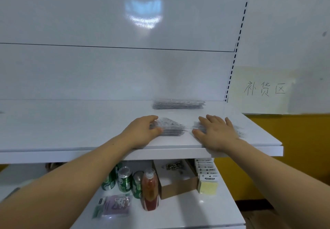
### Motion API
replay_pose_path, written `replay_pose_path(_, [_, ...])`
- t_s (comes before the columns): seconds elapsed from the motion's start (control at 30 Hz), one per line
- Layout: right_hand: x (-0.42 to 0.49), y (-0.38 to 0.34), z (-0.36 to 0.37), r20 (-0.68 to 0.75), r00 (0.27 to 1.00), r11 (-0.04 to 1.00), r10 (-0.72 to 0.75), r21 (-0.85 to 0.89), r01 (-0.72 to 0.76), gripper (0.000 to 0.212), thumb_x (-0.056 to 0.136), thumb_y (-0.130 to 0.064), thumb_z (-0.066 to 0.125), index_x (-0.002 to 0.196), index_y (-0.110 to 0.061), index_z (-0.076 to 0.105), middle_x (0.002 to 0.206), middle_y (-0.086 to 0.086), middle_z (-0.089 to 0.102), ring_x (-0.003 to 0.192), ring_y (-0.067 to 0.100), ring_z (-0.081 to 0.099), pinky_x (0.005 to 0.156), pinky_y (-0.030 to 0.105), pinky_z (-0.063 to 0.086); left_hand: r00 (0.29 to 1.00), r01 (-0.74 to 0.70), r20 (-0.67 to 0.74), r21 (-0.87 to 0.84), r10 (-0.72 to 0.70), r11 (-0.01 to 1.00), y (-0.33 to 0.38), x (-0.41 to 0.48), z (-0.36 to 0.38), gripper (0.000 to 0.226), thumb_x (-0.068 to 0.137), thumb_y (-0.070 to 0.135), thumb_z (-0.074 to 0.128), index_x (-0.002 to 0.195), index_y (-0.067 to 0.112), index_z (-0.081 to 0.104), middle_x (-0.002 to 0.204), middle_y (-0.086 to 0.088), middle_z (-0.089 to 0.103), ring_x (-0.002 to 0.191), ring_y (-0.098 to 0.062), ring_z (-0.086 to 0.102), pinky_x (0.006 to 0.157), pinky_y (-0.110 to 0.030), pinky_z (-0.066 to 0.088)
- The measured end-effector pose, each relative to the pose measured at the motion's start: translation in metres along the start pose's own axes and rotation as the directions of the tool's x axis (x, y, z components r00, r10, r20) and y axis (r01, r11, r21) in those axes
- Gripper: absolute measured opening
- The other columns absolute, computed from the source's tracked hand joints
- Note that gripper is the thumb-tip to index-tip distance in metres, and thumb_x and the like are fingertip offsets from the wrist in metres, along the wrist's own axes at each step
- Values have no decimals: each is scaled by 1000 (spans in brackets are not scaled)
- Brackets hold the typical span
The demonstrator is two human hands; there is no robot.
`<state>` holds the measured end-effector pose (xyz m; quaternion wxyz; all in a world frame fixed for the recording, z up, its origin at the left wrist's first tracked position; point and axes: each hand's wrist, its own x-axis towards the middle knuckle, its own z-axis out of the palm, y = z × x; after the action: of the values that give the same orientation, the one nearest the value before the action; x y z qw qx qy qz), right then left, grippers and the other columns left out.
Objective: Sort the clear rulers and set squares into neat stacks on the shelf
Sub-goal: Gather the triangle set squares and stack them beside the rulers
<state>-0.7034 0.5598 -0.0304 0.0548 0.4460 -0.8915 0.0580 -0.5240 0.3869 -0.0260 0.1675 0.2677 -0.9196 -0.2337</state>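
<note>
On the white shelf [71, 127] lie three stacks of clear plastic pieces. A stack of clear rulers [178, 104] sits at the back near the wall. In front of it a stack of triangular set squares [171, 128] lies under my left hand [142, 132], whose fingers curl over its left edge with the thumb at its front. To the right, a second stack of set squares [238, 130] is mostly covered by my right hand [214, 132], which rests flat on it with fingers spread.
On the lower shelf [178, 214] stand green cans [125, 179], a red bottle [150, 189], an open cardboard box [176, 180], yellow sticky-note pads [208, 184] and a purple packet [116, 206]. A slotted upright [232, 68] bounds the shelf on the right.
</note>
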Motion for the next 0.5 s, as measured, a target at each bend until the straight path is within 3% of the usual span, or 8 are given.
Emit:
replay_pose_path(0.13, [8, -2, -20, 11, 997, 997, -76, -29, 76, 67, 93, -56, 32, 151, -29, 13, 160, 0, 11, 146, 19, 9, 119, 47, 1, 998, 19, 61, 71, -23, 997, -8, -4, -13, 74, 87, 56, 52, 148, 23, 25, 154, 3, 29, 139, -17, 31, 111, -32, 25])
replay_pose_path(0.27, [16, -20, -42, 50, 986, 987, -158, -5, 158, 70, 90, -56, 41, 151, -27, 19, 158, -2, 19, 144, 21, 19, 118, 44, 15, 993, 68, 85, 173, -83, 983, -33, -15, -37, 76, 87, 60, 47, 149, 24, 23, 156, 3, 23, 142, -17, 25, 114, -32, 20])
replay_pose_path(0.37, [27, -54, -45, 51, 979, 980, -195, 46, 193, 70, 90, -59, 38, 150, -25, 24, 157, 0, 23, 143, 22, 23, 116, 42, 21, 984, 122, 98, 218, -146, 968, -63, -26, -57, 74, 88, 59, 46, 149, 24, 22, 157, 3, 21, 142, -17, 23, 114, -32, 18])
replay_pose_path(0.5, [48, -130, -43, 64, 964, 966, -258, 28, 257, 74, 90, -67, 32, 150, -25, 22, 158, 0, 22, 143, 23, 22, 117, 44, 19, 977, 192, 44, 245, -209, 950, -114, -44, -95, 73, 90, 57, 46, 150, 23, 22, 157, 3, 20, 143, -17, 22, 114, -31, 17])
